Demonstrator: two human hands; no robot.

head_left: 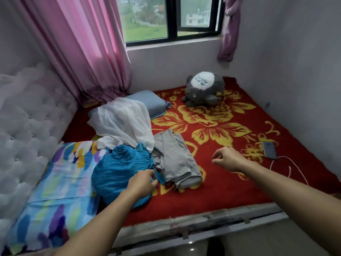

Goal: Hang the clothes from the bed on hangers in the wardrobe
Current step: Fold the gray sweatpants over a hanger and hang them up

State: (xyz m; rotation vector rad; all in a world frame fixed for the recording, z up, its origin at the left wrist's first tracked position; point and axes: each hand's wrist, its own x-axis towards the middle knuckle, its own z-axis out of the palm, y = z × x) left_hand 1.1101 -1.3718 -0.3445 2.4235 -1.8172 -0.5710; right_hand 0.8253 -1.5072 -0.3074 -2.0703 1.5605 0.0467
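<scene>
Three garments lie in a loose pile on the bed (230, 182), which is covered by a red blanket with yellow flowers. A crinkled blue garment (118, 169) is nearest me, and my left hand (143, 182) pinches its right edge. To its right lies a grey garment (175, 159), folded lengthwise. A sheer white garment (123, 122) is heaped behind both. My right hand (227, 159) hovers above the blanket to the right of the grey garment, fingers loosely curled and holding nothing. No hanger or wardrobe is in view.
A multicoloured pillow (55, 182) lies at the left by the tufted headboard (24, 130). A blue pillow (147, 102) and a grey plush toy (204, 89) sit near the window wall. A phone (269, 150) with a pink cable rests on the blanket at the right.
</scene>
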